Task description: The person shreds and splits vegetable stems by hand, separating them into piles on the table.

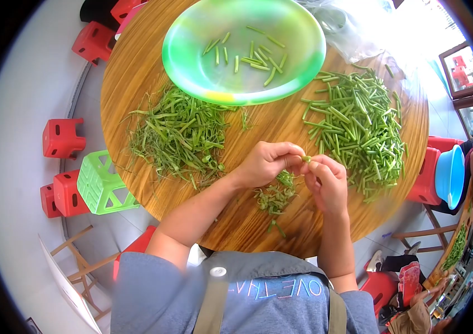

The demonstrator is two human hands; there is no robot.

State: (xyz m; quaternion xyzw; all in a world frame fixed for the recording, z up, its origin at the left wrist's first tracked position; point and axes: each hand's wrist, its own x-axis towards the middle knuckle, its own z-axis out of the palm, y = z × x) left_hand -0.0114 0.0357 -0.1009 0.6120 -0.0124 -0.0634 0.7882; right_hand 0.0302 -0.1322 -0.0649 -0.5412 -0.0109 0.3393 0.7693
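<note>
My left hand [265, 163] and my right hand [327, 181] meet above the round wooden table, fingertips pinched on a small green stem piece [306, 159] between them. Below them lies a small heap of green scraps [275, 196]. Left of my hands spreads a pile of thin leafy trimmings [181, 133]. On the right is a large pile of cut green stems [359, 128]. Beyond my hands, a green and white basin [178, 64] holds several stem pieces.
Clear plastic bags [353, 28] lie at the table's far right. Red stools [63, 138] and a green stool [98, 182] stand left of the wooden table [236, 231]. A blue basin [451, 177] rests at the right. Another person's arm [435, 290] shows at lower right.
</note>
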